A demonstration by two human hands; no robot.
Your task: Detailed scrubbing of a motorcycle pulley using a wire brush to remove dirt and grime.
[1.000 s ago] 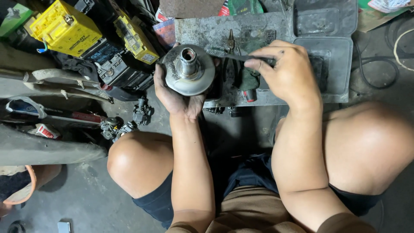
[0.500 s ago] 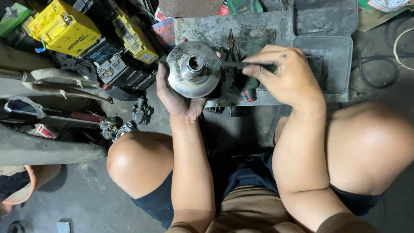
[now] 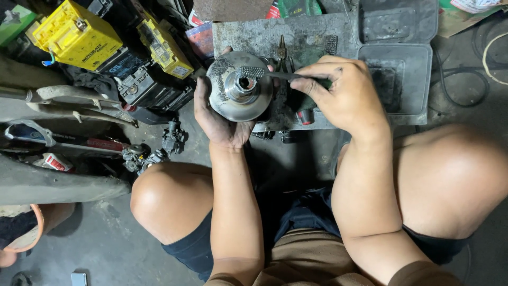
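My left hand (image 3: 214, 119) cups a round metal pulley part (image 3: 233, 98) from below, its hollow centre hub facing up. A small wire brush (image 3: 253, 72) is pinched in my right hand (image 3: 346, 95), and its bristled head rests on the hub's top edge. Both hands hover over a dirty grey metal slab (image 3: 309, 37) lying on the floor. I am squatting, with my knees on either side of the work.
Yellow-topped batteries (image 3: 76, 34) and other black ones sit at the upper left. Small carburettor parts (image 3: 153, 151) lie on the concrete near my left knee. A dark plastic tray (image 3: 405, 71) sits right of the slab, with pliers (image 3: 282, 53) on the slab and cables at the far right.
The pulley part has tilted so its hub faces the camera more, and my right hand has brought the brush head from beside the part onto the hub.
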